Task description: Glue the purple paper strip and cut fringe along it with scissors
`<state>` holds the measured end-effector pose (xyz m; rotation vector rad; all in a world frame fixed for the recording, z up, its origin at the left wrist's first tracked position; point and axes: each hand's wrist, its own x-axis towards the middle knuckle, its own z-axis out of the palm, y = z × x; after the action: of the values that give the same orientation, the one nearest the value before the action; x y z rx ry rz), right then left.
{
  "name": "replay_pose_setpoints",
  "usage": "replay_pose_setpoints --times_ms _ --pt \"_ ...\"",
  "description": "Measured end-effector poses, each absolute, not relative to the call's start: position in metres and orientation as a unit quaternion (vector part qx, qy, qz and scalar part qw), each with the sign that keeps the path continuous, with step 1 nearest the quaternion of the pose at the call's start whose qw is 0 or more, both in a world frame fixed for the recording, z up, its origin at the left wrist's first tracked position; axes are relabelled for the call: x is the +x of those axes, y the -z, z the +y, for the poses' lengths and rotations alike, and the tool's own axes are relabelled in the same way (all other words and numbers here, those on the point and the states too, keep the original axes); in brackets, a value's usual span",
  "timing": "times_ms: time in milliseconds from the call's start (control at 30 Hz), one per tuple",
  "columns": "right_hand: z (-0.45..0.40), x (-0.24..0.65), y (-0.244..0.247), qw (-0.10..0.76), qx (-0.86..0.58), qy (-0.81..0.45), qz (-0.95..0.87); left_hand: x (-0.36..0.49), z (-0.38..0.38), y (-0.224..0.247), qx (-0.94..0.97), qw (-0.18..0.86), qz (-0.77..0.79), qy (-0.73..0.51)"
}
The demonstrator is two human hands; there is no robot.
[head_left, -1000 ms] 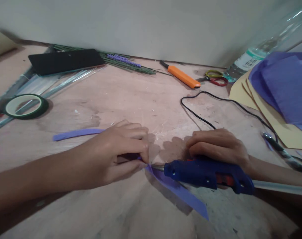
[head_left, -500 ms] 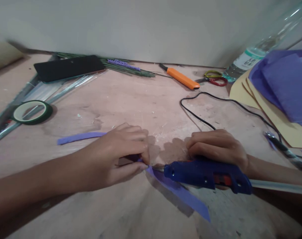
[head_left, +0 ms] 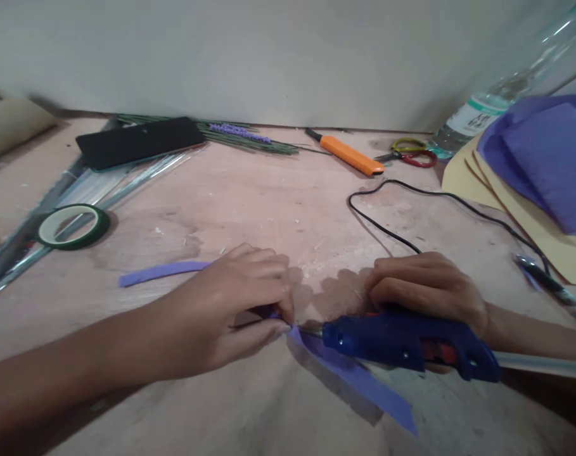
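Only the view has shifted slightly; left hand [head_left: 235, 301] pinches purple paper-like strip [head_left: 368, 383] over pale pinkish worktop [head_left: 240, 196], right hand [head_left: 425, 285] clamped round blue plastic glue gun [head_left: 377, 342], nozzle by strip. Clear labelled plastic bottle [head_left: 475, 117], contents unclear, right rear near off-white wall [head_left: 268, 57].

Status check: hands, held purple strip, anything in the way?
Left hand pinching purple strip. Right hand gripping blue glue gun, nozzle near pinch. Black cable beyond right hand.
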<state>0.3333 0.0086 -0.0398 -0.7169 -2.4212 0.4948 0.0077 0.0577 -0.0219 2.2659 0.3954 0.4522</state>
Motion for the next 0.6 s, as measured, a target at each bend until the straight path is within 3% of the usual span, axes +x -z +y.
replay_pose_setpoints --times_ms 600 --pt "0.0097 0.3371 0.0408 0.281 -0.267 -0.182 -0.904 0.0092 0.0574 0.0201 0.892 0.385 0.16 -0.175"
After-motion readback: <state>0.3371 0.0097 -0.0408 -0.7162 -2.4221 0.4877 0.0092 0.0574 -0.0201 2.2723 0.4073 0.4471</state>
